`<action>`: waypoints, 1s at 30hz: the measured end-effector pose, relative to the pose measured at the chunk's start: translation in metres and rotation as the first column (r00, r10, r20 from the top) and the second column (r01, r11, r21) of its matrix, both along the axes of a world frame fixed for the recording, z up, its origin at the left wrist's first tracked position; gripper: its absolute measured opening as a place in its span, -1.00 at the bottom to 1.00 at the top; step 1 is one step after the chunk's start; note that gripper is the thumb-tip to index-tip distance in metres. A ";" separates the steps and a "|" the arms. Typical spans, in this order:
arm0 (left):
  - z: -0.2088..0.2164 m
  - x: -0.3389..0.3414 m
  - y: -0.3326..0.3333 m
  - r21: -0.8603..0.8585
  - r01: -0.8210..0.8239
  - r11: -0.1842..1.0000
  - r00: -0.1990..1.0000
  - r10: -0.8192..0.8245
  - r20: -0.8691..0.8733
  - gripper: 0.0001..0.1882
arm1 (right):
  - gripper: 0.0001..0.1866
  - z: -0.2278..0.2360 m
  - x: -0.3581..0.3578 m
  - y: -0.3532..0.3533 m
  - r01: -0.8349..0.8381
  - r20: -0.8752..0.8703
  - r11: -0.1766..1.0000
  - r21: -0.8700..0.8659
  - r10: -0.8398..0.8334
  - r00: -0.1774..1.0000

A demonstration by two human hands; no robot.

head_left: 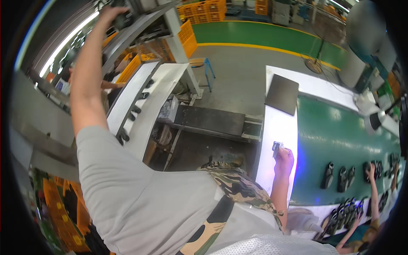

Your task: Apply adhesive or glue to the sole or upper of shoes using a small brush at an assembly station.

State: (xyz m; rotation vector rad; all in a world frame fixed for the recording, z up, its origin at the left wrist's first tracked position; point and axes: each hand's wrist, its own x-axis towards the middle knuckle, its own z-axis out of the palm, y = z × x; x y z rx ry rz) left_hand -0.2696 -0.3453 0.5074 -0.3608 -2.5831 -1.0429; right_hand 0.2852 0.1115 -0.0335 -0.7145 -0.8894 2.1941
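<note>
My left arm stretches up to the far left, to a raised metal rack [136,36]. There my left hand [111,13] reaches over a dark item [124,20], its fingers bent onto it and partly lost in shadow. What that item is I cannot make out. Over the white border of the worktable, my right hand [284,160] pinches a small grey piece with a clear, shiny part [276,147] between thumb and fingers. Farther right, black shoes [328,175] stand on the green belt [327,140], apart from my right hand.
A dark flat board [282,94] lies on the white border. Co-workers' hands [371,171] handle shoes at the right. On the left, a white shelf [163,83] runs beside a line carrying dark shoes [135,109]. A low black bench [208,120] spans between; orange crates [204,10] stand behind.
</note>
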 end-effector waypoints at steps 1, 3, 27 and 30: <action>-0.012 -0.020 -0.014 -0.098 -0.040 0.994 0.992 0.028 -0.122 -0.50 | -0.81 -0.005 0.005 0.004 0.016 0.031 1.000 0.006 -0.016 0.999; -0.057 -0.062 -0.019 -0.209 0.018 0.978 0.995 0.004 0.102 -0.50 | -0.79 -0.004 0.027 0.003 0.097 0.113 0.995 0.015 -0.098 0.989; -0.657 0.405 0.723 0.063 0.919 0.388 0.125 -0.441 0.889 -0.42 | -0.80 -0.003 0.221 -0.025 0.856 0.287 0.516 0.035 -0.826 0.486; -0.694 0.547 0.769 0.276 0.885 0.376 -0.155 -0.321 0.934 -0.24 | -0.80 -0.005 0.239 -0.048 0.936 0.349 0.347 0.059 -0.886 0.306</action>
